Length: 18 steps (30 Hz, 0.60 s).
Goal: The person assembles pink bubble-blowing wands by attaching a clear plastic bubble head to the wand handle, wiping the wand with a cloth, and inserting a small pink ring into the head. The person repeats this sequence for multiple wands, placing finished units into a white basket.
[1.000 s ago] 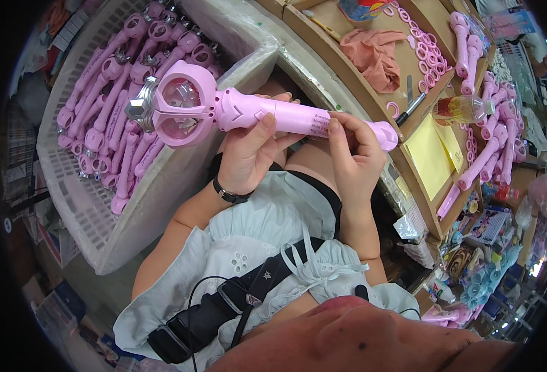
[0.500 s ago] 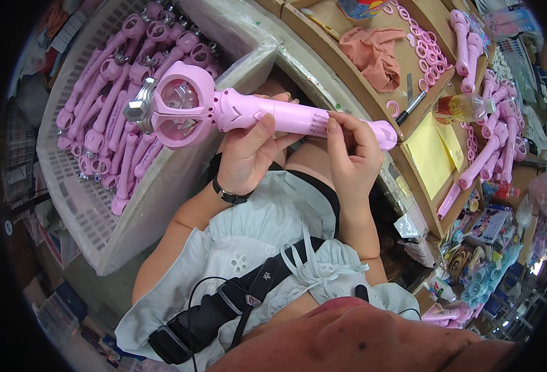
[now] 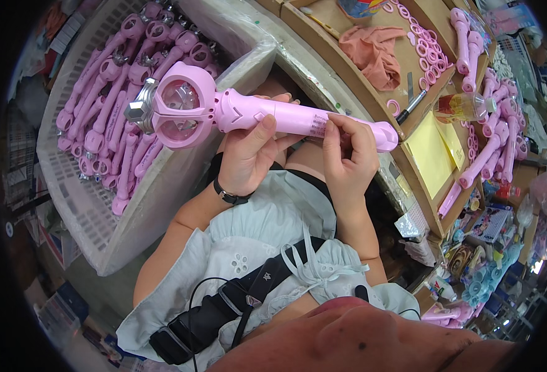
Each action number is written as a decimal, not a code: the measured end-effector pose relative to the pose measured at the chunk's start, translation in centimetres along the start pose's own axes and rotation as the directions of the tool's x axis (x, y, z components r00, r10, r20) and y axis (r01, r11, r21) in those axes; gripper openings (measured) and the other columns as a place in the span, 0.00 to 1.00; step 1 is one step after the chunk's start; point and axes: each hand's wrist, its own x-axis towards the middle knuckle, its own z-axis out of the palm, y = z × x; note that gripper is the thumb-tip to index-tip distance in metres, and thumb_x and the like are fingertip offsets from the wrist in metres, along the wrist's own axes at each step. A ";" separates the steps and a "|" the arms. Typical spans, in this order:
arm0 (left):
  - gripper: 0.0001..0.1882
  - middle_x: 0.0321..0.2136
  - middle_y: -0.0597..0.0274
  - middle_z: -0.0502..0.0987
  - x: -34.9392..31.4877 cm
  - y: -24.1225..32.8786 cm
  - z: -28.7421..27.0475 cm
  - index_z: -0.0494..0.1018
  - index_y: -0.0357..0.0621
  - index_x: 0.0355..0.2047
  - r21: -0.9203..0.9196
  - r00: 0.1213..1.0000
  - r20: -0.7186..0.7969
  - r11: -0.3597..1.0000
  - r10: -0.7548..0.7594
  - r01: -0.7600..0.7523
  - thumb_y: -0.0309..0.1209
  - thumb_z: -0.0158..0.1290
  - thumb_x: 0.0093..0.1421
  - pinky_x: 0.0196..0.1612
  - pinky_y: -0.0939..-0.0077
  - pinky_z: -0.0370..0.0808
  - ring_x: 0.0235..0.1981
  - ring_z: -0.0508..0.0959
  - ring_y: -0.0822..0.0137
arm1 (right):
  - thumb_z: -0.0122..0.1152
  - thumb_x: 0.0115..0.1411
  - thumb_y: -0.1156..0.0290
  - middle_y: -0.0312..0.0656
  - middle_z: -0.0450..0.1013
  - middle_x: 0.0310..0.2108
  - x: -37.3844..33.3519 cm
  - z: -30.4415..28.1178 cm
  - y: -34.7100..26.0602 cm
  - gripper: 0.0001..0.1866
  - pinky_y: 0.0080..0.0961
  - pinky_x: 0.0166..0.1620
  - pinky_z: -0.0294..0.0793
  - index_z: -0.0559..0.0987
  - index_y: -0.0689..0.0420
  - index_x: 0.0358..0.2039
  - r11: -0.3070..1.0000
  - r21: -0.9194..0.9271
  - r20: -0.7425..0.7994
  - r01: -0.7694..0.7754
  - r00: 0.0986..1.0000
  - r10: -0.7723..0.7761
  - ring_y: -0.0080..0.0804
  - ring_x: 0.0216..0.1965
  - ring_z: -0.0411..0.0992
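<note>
A pink toy wand (image 3: 242, 110) lies sideways across my hands above my lap. Its round openwork head, with a clear ball inside and a silver faceted tip, points left. My left hand (image 3: 247, 152) is closed around the handle just below the head, thumb on the near side by a small button. My right hand (image 3: 351, 152) pinches at the lower handle with thumb and forefinger, beside a patch of small dark print. The other right fingers are curled, partly behind the handle. The wand's pink end sticks out past the right hand.
At left, a white plastic basket (image 3: 118, 239) holds many similar wands (image 3: 109, 118). The cardboard-edged workbench (image 3: 323, 31) at right carries an orange cloth (image 3: 373, 54), pink rings (image 3: 431, 59), a pen (image 3: 411, 105), yellow paper (image 3: 428, 152), a bottle (image 3: 459, 108) and more wands (image 3: 493, 146).
My right thumb and fingertips have shifted slightly along the handle, curling closer together. The left hand and the wand stay nearly where they were.
</note>
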 end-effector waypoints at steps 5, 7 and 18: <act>0.18 0.54 0.55 0.64 0.0 0.0 0.1 0.60 0.44 0.51 0.002 1.000 0.002 1.000 0.001 -0.001 0.29 0.50 0.62 0.58 0.46 0.65 0.56 0.66 0.56 | 0.59 0.53 0.80 0.44 0.72 0.29 -0.1 0.1 0.0 0.06 0.21 0.28 0.74 0.77 0.62 0.34 1.000 0.006 -0.009 0.016 1.000 -0.016 0.31 0.25 0.74; 0.18 0.54 0.55 0.64 0.0 0.0 0.1 0.60 0.44 0.51 0.003 1.000 0.002 1.000 0.004 -0.004 0.29 0.50 0.62 0.58 0.46 0.65 0.56 0.66 0.56 | 0.59 0.53 0.80 0.44 0.72 0.29 -0.1 0.1 0.1 0.06 0.21 0.28 0.74 0.77 0.62 0.34 1.000 0.002 -0.010 0.017 1.000 -0.017 0.31 0.25 0.74; 0.19 0.53 0.55 0.65 0.0 -0.1 0.0 0.60 0.44 0.51 0.006 1.000 -0.006 1.000 0.006 -0.006 0.30 0.51 0.61 0.57 0.47 0.65 0.55 0.66 0.57 | 0.59 0.53 0.80 0.43 0.72 0.28 0.0 0.1 0.0 0.07 0.21 0.25 0.72 0.76 0.61 0.34 0.998 -0.033 -0.010 0.044 0.999 -0.044 0.30 0.22 0.72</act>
